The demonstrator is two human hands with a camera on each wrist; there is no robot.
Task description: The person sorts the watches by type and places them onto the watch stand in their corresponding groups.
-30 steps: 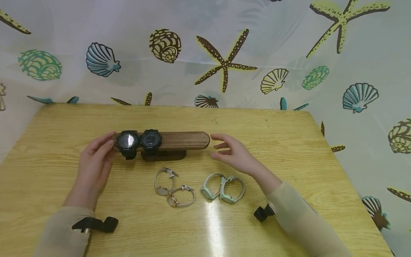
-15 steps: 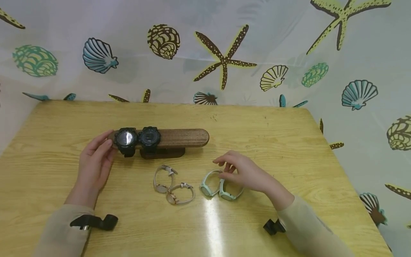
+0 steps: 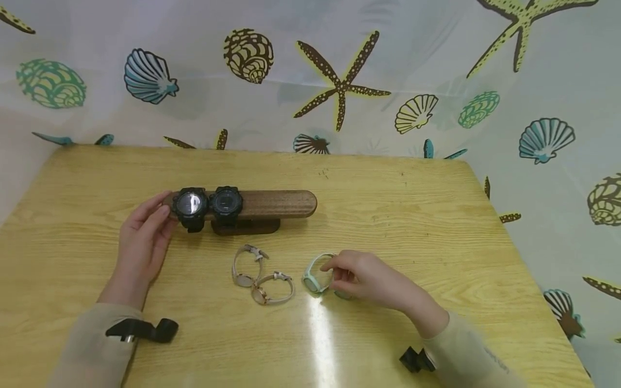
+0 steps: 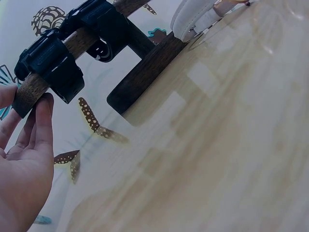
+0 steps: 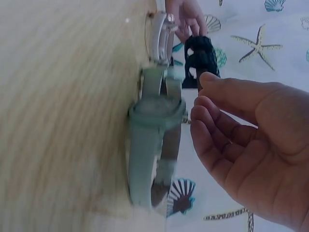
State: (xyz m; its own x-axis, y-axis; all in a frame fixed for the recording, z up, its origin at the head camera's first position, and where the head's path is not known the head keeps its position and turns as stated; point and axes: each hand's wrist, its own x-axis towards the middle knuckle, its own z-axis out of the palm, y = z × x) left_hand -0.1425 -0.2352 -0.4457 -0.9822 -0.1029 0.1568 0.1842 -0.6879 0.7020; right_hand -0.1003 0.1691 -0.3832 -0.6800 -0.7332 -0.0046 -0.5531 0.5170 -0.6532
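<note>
My left hand (image 3: 140,240) grips the left end of a wooden watch stand (image 3: 281,203), thumb and fingers at its tip. Two black digital watches (image 3: 191,203) are strapped side by side around the left part of its bar. Over the mint-green watches, my right hand (image 3: 375,280) hovers with bent fingers. The left mint watch (image 3: 312,283) lies in sight, while the hand mostly covers the right mint watch (image 3: 342,294). In the right wrist view, a gap shows between those fingers and the nearer mint watch (image 5: 157,110).
Two pale-strapped watches (image 3: 244,280) lie touching each other in front of the stand, left of the mint ones. The wooden table (image 3: 218,345) ends at the back against a hanging cloth (image 3: 204,32) printed with shells and starfish.
My right hand has left the stand's right end and come down toward the mint watches. The left hand has stayed on the stand. The head view has shifted slightly.
</note>
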